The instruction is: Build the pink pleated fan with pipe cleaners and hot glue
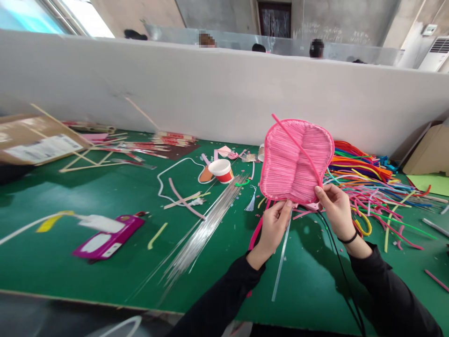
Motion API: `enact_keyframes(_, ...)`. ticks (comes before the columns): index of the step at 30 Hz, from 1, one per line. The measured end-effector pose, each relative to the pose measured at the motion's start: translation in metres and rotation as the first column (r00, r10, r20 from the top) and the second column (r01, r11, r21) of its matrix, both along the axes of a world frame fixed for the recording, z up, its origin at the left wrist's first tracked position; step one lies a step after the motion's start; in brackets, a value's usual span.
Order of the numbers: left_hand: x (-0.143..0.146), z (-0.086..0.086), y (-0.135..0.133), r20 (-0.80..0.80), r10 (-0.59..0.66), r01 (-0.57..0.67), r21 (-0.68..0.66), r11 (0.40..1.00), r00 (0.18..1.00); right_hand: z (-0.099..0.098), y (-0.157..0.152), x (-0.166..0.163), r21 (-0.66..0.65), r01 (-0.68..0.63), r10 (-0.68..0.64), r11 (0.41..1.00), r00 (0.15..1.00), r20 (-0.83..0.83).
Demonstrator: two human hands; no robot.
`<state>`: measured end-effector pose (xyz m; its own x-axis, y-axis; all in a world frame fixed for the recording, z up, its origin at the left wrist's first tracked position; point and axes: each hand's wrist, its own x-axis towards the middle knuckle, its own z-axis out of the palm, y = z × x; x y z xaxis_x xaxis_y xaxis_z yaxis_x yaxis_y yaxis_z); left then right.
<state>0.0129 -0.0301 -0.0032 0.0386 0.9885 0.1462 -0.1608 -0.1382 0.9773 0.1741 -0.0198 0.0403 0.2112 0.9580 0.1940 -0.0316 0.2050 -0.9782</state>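
I hold up a pink panel woven from fuzzy pipe cleaners [296, 161], roughly heart-shaped, above the green table [105, 196]. My left hand [275, 227] pinches its lower edge from below. My right hand [333, 206] grips the lower right edge, where one loose pink pipe cleaner [298, 147] crosses the panel diagonally. Both arms wear black sleeves, and a black band circles my right wrist.
A heap of coloured pipe cleaners [368, 180] lies right of the panel. A red-and-white paper cup [222, 170], a bundle of clear thin rods [203, 229], a magenta packet [108, 238], wooden sticks [91, 159] and cardboard boxes [428, 150] surround it. A white partition [210, 89] runs behind, with people beyond.
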Motion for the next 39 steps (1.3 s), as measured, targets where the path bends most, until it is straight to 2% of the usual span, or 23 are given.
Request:
enact_keyframes(5,0.001,0.005,0.000,0.069,-0.030,0.034,-0.052,0.998,0.997,-0.001,0.002,0.001,-0.023,-0.031,0.030,0.999,0.999,-0.046)
enact_keyframes(9,0.002,0.007,0.000,0.083,-0.004,0.010,-0.067,0.998,0.997,0.001,0.002,0.001,-0.060,-0.075,0.070,0.995,0.994,-0.081)
enact_keyframes(14,0.000,0.009,0.001,0.088,0.018,-0.010,-0.086,0.996,0.996,-0.005,0.003,-0.004,-0.046,-0.125,0.124,0.991,0.992,-0.027)
enact_keyframes(16,-0.001,0.010,0.001,0.080,0.032,-0.026,-0.082,0.996,0.996,-0.008,0.002,-0.005,0.038,-0.067,0.066,0.997,0.998,0.025)
enact_keyframes(18,-0.001,0.011,0.001,0.077,0.046,-0.041,-0.075,0.996,0.996,-0.010,0.000,-0.004,0.198,0.082,-0.107,0.977,0.987,0.118)
enact_keyframes(20,-0.001,0.012,0.001,0.075,0.056,-0.051,-0.074,0.996,0.996,-0.007,-0.003,-0.001,0.396,0.203,-0.323,0.896,0.908,0.265)
enact_keyframes(21,-0.001,0.012,0.001,0.071,0.060,-0.055,-0.074,0.996,0.996,-0.005,-0.005,0.001,0.485,0.210,-0.408,0.849,0.843,0.351)
enact_keyframes(23,-0.001,0.012,0.001,0.061,0.064,-0.060,-0.069,0.996,0.996,0.002,-0.008,0.004,0.601,0.130,-0.500,0.789,0.705,0.504)
enact_keyframes(26,0.000,0.010,0.001,0.063,0.058,-0.054,-0.056,0.997,0.996,0.007,-0.011,0.005,0.634,-0.017,-0.510,0.773,0.579,0.636)
enact_keyframes(29,0.000,0.008,0.001,0.071,0.048,-0.044,-0.058,0.997,0.996,0.004,-0.010,0.003,0.623,-0.061,-0.497,0.780,0.544,0.676)
enact_keyframes(33,-0.001,0.006,0.002,0.072,0.026,-0.021,-0.065,0.998,0.997,-0.003,-0.008,0.000,0.616,-0.047,-0.496,0.786,0.548,0.674)
enact_keyframes(39,-0.002,0.008,0.001,0.074,0.025,-0.020,-0.070,0.997,0.997,-0.005,-0.007,0.001,0.639,-0.068,-0.520,0.766,0.518,0.679)
